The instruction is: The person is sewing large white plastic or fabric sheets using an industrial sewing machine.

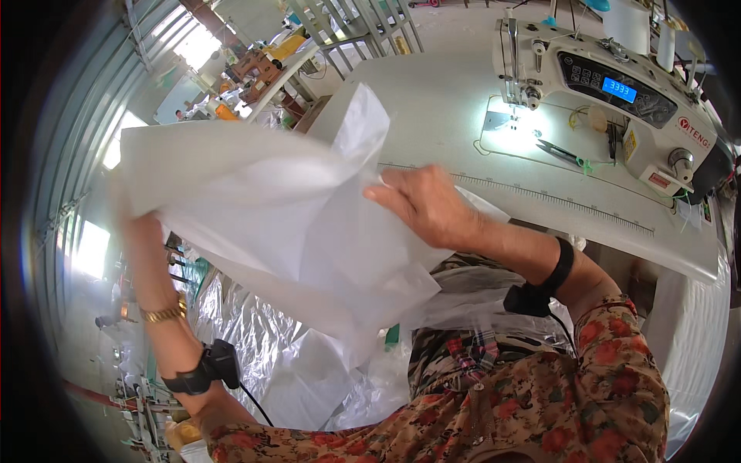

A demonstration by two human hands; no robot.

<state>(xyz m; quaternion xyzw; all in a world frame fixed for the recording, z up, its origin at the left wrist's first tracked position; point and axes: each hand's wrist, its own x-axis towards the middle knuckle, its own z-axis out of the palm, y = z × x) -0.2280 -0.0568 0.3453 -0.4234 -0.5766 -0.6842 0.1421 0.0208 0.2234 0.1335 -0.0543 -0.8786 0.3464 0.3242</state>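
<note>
While the person's two hands spread a large white sheet (255, 174) in the air, its blurred folds fill the view from the centre out towards ten o'clock. The left hand (140, 224), at nine o'clock, is mostly hidden by the sheet and smeared, so whether its fingers are spread or closed cannot be told. The right hand (428, 202), just off the centre towards two o'clock, has its fingers bent, the thumb and forefinger pinching a fold of the sheet; one peak of it sticks up towards twelve o'clock from there. A gold band (164, 314) circles the wrist at eight o'clock.

Beyond the right hand, the pale desk (440, 100) spreads from twelve to three o'clock, with a ruler strip (532, 191) along its near side. On it, at two o'clock, stands a white sewing machine (656, 116) with a lit blue screen (620, 89) and a bright lamp glow by its needle. Small scissors (557, 152) with a green bit at the handle lie just beside that glow. Crumpled clear plastic (262, 332) lies below the sheet, between seven and eight o'clock. A grey chair (370, 35) stands at twelve o'clock, past the desk.
</note>
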